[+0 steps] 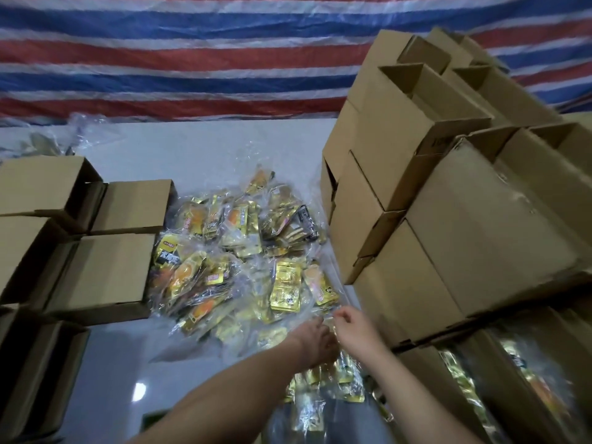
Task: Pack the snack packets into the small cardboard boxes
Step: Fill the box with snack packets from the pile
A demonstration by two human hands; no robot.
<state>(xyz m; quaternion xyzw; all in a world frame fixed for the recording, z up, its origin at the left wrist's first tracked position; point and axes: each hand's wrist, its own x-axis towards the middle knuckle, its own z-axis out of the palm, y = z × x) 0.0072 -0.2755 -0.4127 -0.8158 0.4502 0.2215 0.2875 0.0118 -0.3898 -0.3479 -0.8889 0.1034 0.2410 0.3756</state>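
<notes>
The left hand [315,342] and right hand [354,328] are pinching the clear wrap of a bundle of snack packets [323,379] hanging below the fingers. Judged light, soft and slippery; grip gathered film, not foil. The small cardboard boxes [105,274] are sitting left of the fingers.

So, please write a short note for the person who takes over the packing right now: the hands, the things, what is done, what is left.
Left hand: at the near edge of the packet pile, fingers closed on clear plastic wrap with packets inside.
Right hand: beside it, pinching the same wrap; the two hands meet there.
Packets: a loose heap in clear wrap on the table, centre.
Boxes: a group at the left, a tall stack at the right.
Done: I cannot tell; the contents of the left and stacked boxes are hidden. A box at lower right shows packets inside.
Left: most packets remain unpacked.
</notes>
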